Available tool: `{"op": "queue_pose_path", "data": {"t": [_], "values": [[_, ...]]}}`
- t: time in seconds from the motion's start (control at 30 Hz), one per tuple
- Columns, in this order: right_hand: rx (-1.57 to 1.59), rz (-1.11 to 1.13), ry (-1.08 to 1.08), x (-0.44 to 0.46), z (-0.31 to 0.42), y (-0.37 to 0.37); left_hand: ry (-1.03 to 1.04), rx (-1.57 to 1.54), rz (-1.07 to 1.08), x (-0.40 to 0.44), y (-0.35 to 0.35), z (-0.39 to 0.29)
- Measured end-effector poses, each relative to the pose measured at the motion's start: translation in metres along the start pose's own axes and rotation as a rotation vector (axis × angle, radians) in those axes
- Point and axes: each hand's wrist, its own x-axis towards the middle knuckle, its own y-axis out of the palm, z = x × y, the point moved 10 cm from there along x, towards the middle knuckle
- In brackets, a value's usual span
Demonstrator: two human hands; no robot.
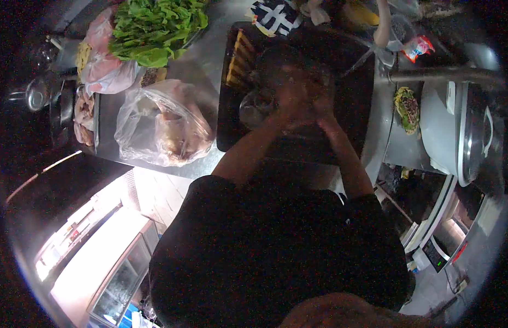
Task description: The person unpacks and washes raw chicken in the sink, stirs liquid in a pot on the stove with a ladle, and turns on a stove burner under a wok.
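Both my arms reach down into a dark, deep sink (349,134). My left hand (289,104) and my right hand (321,104) are close together over its middle. Between and beyond them is a dim, roundish shape (297,76), too dark to name. My fingers are lost in the shadow, so their hold cannot be made out. Just left of my left hand lies something clear and shiny (256,106), perhaps a bowl or plastic. A yellowish slatted rack or basket edge (238,57) stands along the sink's left side.
On the left counter are leafy greens (155,27), a pink plastic bag (103,68), a clear bag with pale contents (174,128) and a tray of raw meat (84,117). A faucet (382,24) overhangs the sink's back right. A lidded white container (448,126) stands right.
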Motion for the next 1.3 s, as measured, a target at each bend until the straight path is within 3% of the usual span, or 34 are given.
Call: {"op": "queue_pose_path", "data": {"t": [0.3,0.5,0.57,0.6,0.67,0.73,0.87,1.0,1.1,1.23,1.3], "values": [[-0.574,-0.017,-0.127,0.022,0.0,-0.005,-0.045,-0.037,-0.067,-0.021,-0.033,0.053],[-1.049,-0.13,-0.281,0.143,0.01,-0.036,-0.067,-0.042,-0.07,-0.044,-0.033,0.056],[-1.116,-0.18,-0.214,0.178,0.026,-0.027,-0.066,-0.048,-0.062,-0.052,-0.032,0.054],[-1.046,-0.232,-0.042,0.185,0.042,-0.026,-0.061,-0.05,-0.058,-0.055,-0.03,0.053],[-1.074,-0.144,-0.52,0.187,0.062,0.005,-0.052,-0.05,-0.043,-0.062,-0.027,0.049],[-1.126,-0.093,-0.768,0.197,0.053,0.011,-0.043,-0.056,-0.025,-0.068,-0.027,0.047],[-1.348,-0.069,-0.779,0.233,0.001,-0.02,-0.017,-0.066,0.039,-0.082,-0.023,0.042],[-1.277,-0.049,-0.699,0.248,-0.023,-0.035,0.025,-0.09,0.134,-0.096,-0.013,0.032],[-1.265,-0.054,-0.619,0.247,-0.013,-0.043,0.038,-0.306,0.139,-0.108,-0.033,0.029],[-1.232,-0.048,-0.523,0.235,-0.004,-0.049,-0.176,-1.161,0.107,-0.137,-0.095,0.035],[-1.192,-0.048,-0.478,0.222,-0.002,-0.046,-0.179,-1.38,0.041,-0.157,-0.157,0.039]]}}
